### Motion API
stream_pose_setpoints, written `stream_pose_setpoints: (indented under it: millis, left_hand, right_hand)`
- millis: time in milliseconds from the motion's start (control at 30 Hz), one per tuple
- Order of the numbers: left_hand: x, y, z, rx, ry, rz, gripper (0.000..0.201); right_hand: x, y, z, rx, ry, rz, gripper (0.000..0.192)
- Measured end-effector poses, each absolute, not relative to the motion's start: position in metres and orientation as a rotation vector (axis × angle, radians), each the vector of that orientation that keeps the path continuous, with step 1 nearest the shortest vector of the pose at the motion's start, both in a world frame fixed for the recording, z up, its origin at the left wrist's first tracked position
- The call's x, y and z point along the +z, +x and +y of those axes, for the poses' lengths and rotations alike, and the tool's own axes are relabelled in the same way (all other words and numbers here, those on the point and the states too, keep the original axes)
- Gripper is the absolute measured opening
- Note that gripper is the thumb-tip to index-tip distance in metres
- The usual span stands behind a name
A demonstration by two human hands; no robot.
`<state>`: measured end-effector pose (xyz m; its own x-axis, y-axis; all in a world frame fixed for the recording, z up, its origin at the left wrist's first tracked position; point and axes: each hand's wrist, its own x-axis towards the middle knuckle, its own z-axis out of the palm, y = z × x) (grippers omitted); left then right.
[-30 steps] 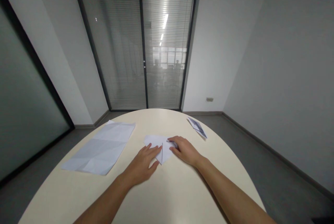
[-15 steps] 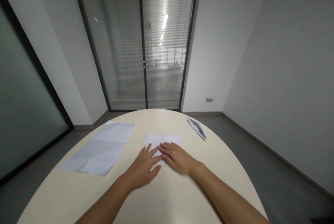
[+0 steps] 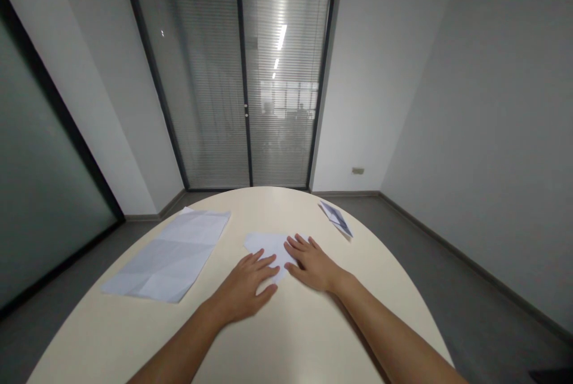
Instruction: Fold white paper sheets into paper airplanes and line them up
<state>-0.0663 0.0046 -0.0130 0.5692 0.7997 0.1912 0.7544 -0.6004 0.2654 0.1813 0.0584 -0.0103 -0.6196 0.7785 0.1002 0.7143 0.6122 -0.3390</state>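
Two hands are mine, and both lie flat with fingers spread on one folded paper (image 3: pixel 268 248) near the middle of the counter (image 3: pixel 313 336). My left hand (image 3: pixel 245 287) presses the near left part of that paper. My right hand (image 3: pixel 312 263) presses its right side. Neither hand grips anything; the palms are down and the fingers are wide.

The folded paper sits a bit closer to the far edge of the counter than to me. The counter has a round far edge, and it curves away on both sides. Close to me, the top is bare and pale, with lots of room for my arms.

I count three paper things in all. One is under my hands. One big creased sheet (image 3: pixel 172 254) lies flat, well apart to my left, and its near corner comes close to the left edge of the counter. One small folded paper plane (image 3: pixel 335 220) lies well apart to my right, right by the far right edge.

Past the counter is grey floor, then one glass door (image 3: pixel 244 82) with blinds.
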Motion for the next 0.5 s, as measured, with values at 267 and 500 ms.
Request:
stream_pose_setpoints:
  millis: [267, 500]
  left_hand:
    - [-0.016, -0.06, 0.009, 0.662, 2.743, 1.408, 0.036]
    - [-0.013, -0.06, 0.008, 0.575, 2.763, 1.588, 0.037]
  right_hand:
    - [0.002, 0.176, 0.055, 0.444, -0.982, -2.659, 0.048]
    - [0.004, 0.179, 0.058, 0.512, -0.854, -2.645, 0.04]
